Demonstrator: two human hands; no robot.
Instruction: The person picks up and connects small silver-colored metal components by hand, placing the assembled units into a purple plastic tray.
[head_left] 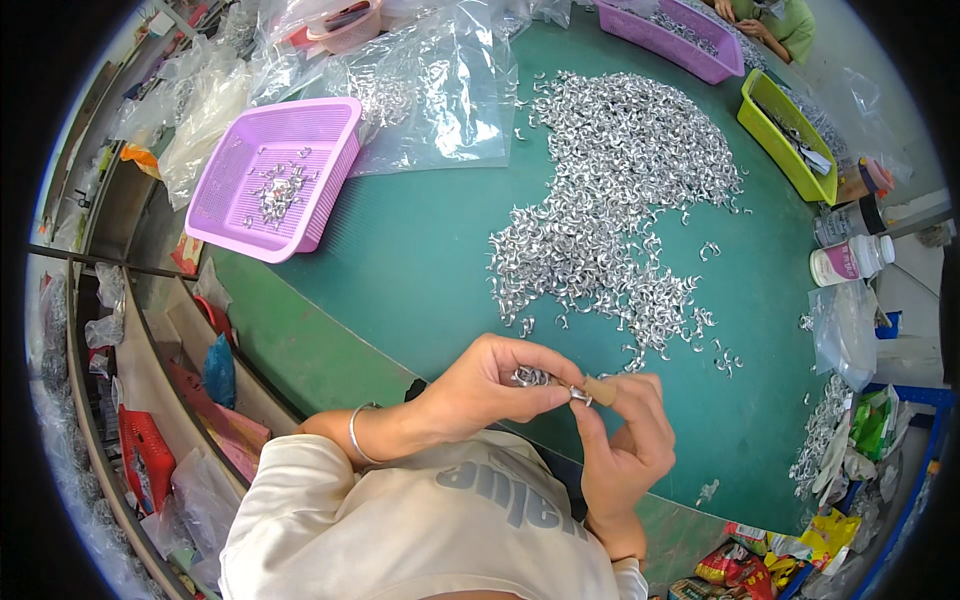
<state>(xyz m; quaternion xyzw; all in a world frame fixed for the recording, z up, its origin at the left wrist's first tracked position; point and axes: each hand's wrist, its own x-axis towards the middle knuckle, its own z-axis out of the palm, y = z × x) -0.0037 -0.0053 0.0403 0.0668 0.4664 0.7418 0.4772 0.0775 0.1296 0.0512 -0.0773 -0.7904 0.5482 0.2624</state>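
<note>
My left hand (pixel 470 392), with a silver bangle (pixel 356 434) on its wrist, is closed around several small curved silver metal pieces (pixel 530 376). Between its thumb and forefinger tips sits one such metal piece (pixel 580 395). My right hand (pixel 632 432) meets it there, thumb and forefinger pinching the same piece. A tan cover (pixel 600 390) wraps a fingertip at the pinch. Just beyond both hands, a large heap of like silver pieces (pixel 630 160) spreads over the green tabletop (pixel 420 270).
At the left stands a purple basket (pixel 335 190) with a few silver pieces in it. Clear plastic bags (pixel 440 110) lie behind it. Farther back are another purple basket (pixel 690 55) and a yellow-green basket (pixel 800 180). Bottles (pixel 850 260) line the right edge. Another person (pixel 795 30) sits far right.
</note>
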